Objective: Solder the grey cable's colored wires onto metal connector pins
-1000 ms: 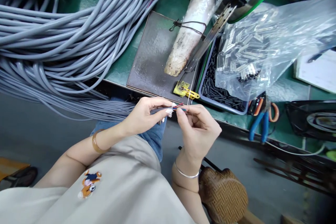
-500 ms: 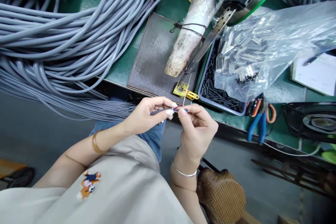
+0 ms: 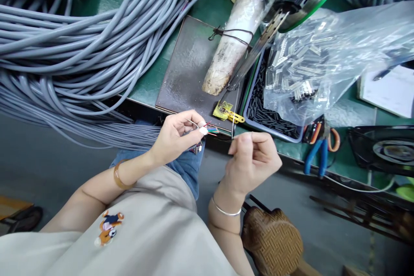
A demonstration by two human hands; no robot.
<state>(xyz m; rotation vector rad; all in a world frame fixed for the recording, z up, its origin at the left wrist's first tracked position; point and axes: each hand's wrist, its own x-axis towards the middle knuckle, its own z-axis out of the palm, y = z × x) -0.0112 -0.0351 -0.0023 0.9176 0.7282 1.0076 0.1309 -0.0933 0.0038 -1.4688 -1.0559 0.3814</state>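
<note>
At the edge of the bench, my left hand (image 3: 179,136) is closed on the end of a grey cable. Its thin coloured wires (image 3: 211,130), red, green and blue among them, fan out past the fingertips. White bits cover some of the fingertips of that hand. To the right, my right hand (image 3: 250,155) pinches a thin whitish strand (image 3: 233,120) that runs up taut towards a metal strip (image 3: 258,49). I cannot tell whether the strand is thread or wire. Just behind the hands lies a yellow clip (image 3: 234,116) on a dark board (image 3: 184,64).
Many grey cables (image 3: 97,43) are heaped at left. A plastic-wrapped roll (image 3: 233,39) leans over the board. To its right stand a tray (image 3: 299,137) of short black tubes and a bag (image 3: 310,51) of clear pieces. Blue-handled pliers (image 3: 317,157) hang at the edge, above a stool (image 3: 274,241).
My right hand has moved right, away from the cable end, with the whitish strand in its pinch. My left hand has shifted slightly up and left, and the coloured wires now show spread.
</note>
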